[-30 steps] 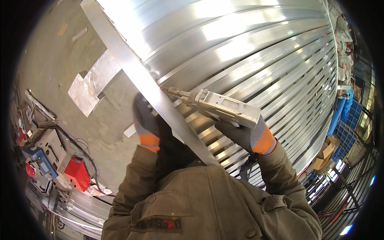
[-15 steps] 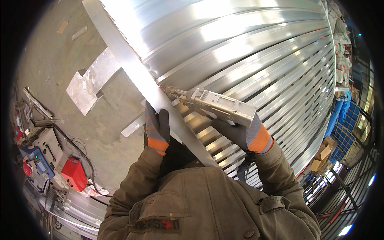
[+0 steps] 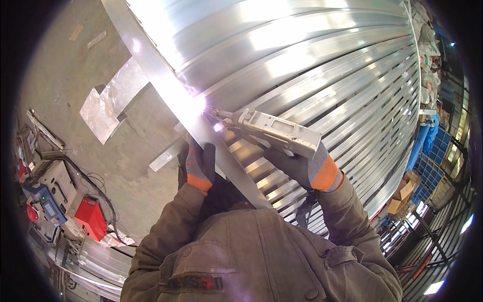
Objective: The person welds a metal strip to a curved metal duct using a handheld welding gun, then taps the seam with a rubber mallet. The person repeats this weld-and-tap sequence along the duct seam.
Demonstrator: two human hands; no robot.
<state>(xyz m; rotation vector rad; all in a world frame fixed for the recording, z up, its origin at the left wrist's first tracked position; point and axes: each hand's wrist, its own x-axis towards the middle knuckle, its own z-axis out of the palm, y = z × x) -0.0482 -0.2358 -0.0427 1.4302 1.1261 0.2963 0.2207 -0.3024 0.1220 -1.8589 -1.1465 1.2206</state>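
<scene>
My right hand (image 3: 302, 168), in a grey, black and orange glove, is wrapped round a silver hand-held welding gun (image 3: 279, 132). The gun's nozzle points left at the seam where a flat metal rail (image 3: 236, 173) meets the ends of long shiny metal slats (image 3: 322, 95). A bright white-violet weld glare (image 3: 198, 104) burns at the nozzle tip and hides the joint. Just below the glare, my left hand (image 3: 197, 163), gloved alike, is closed on the rail's outer edge, thumb on the near side; its fingertips are partly hidden.
Sheet metal pieces (image 3: 113, 103) lie on the concrete floor (image 3: 55, 95) to the left. A flat bar (image 3: 166, 157) juts out beside my left hand. Machines with cables and a red box (image 3: 91, 218) stand at lower left. Cardboard boxes (image 3: 402, 194) and blue crates (image 3: 435, 166) are at right.
The small red dot at the nozzle tip has given way to a bright weld flash with violet light on the rail. My left hand has dropped slightly; the gun has barely moved.
</scene>
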